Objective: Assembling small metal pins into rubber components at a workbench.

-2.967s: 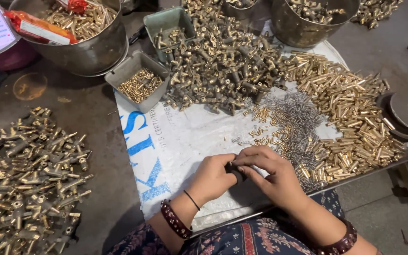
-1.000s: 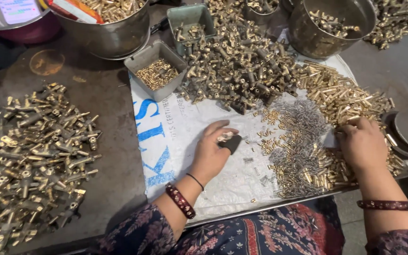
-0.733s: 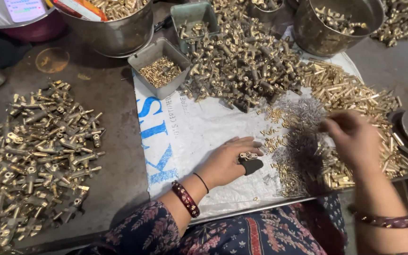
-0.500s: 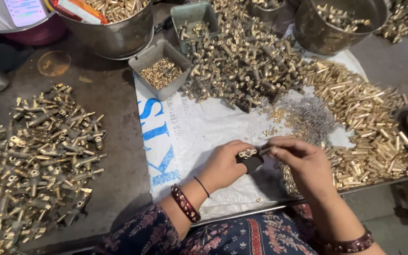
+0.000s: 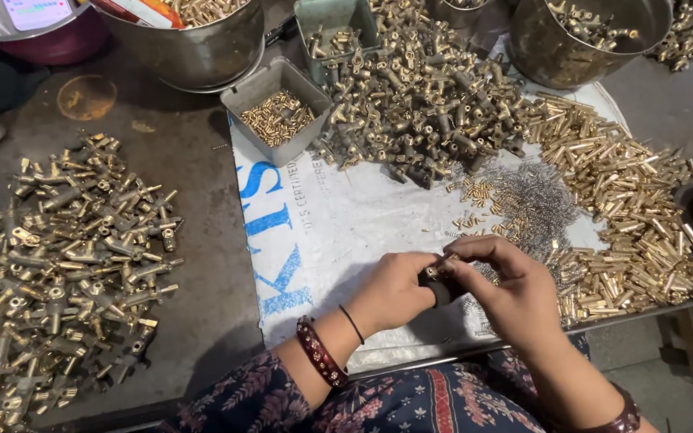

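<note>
**Brass part pinched between both hands, lower centre of frame**

Brass fitting [image 5: 441, 277], small and dark-bodied, sits low centre over the white sack [image 5: 346, 216]. Left hand [image 5: 395, 290] is curled shut around its dark end. Right hand [image 5: 515, 289] has thumb and forefinger closed on the brass tip from the right; whether it also carries a smaller piece I can't tell.

Risks as I read them:
- Grip area is tiny. A slip would likely drop the fitting onto the sack, or off the bench [image 5: 194, 240] edge just below the hands.
- Spring pile [image 5: 535, 204] and loose pins [image 5: 475, 196] lie just up-right of the hands. A wrist brush could scatter them into the tube pile [image 5: 627, 200].
- Any small insert held by the right fingertips could go in cocked, since the fingers hide the joint.

Orientation: long axis looks roughly left-right in frame, tilted slightly up toward the right. Brass end points right, dark end into the left palm. Mostly covered, so low confidence.

Finished-looking heap [image 5: 58, 265] far left, well apart.
</note>
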